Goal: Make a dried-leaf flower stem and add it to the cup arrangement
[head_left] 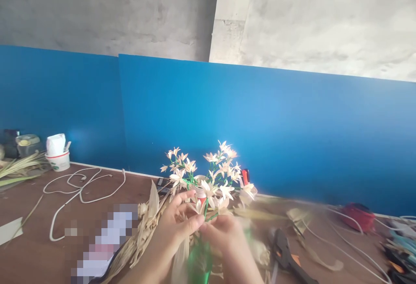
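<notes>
A bunch of pale husk-like artificial flowers (209, 191) on green-wrapped stems stands upright in front of me. At its base my left hand (178, 223) pinches a flower stem, thumb and forefinger meeting just under a low blossom. Close against it, my right hand (224, 234) is closed on the green stems, its fingertips touching the left thumb. Below the hands a green, blurred shape (199, 258) shows; what it is I cannot tell. Behind the flowers a white and red container (200, 193) is partly covered.
Dry husks (147, 223) lie left of my hands. A black glue gun (287, 253) rests at right, with white cables and a red object (357, 218) beyond. On the left are a white cable (79, 191) and a paper cup (58, 161). A blue partition (260, 124) stands behind the table.
</notes>
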Motion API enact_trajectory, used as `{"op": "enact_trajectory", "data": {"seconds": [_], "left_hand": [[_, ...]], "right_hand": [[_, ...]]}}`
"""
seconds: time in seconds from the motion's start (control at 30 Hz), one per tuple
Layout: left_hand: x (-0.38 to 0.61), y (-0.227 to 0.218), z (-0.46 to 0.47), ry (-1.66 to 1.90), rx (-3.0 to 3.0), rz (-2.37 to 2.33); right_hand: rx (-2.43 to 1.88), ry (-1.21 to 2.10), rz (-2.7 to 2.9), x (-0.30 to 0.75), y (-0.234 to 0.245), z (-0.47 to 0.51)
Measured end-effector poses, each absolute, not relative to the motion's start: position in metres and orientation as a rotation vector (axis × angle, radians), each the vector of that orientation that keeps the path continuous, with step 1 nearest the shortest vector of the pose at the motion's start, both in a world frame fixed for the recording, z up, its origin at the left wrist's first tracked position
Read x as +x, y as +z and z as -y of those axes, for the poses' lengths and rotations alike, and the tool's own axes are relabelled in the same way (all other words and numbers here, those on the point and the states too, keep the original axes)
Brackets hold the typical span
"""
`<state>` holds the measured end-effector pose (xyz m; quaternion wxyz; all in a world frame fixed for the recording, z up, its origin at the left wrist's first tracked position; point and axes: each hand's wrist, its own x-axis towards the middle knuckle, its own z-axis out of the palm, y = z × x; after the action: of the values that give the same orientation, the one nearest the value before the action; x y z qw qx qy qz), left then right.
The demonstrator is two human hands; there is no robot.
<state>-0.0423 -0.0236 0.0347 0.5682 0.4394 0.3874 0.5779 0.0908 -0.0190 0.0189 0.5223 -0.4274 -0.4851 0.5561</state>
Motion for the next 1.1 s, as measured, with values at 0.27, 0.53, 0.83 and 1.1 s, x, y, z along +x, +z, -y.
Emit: {"op": "enact_trajectory", "data": {"seconds": [0.27,0.53,0.83,1.1], "left_hand": [[-0.042,0.044,0.029,1.454,0.992,-1.005],[-0.039,0.047,0.028,1.560,0.881,-0.955],[-0.041,0.043,0.029,1.634,1.115,-1.061],[-0.054,0.051,0.031,1.557,1.604,-1.263]], "right_hand": [[-1.033,1.275,1.098,0.086,0.017,0.020],[-0.985,1.324,0.928,0.082,0.014,0.022],[-1.054,1.252,1.012,0.080,0.020,0.021],[-1.213,1.103,1.222,0.075,0.011,0.025]]}}
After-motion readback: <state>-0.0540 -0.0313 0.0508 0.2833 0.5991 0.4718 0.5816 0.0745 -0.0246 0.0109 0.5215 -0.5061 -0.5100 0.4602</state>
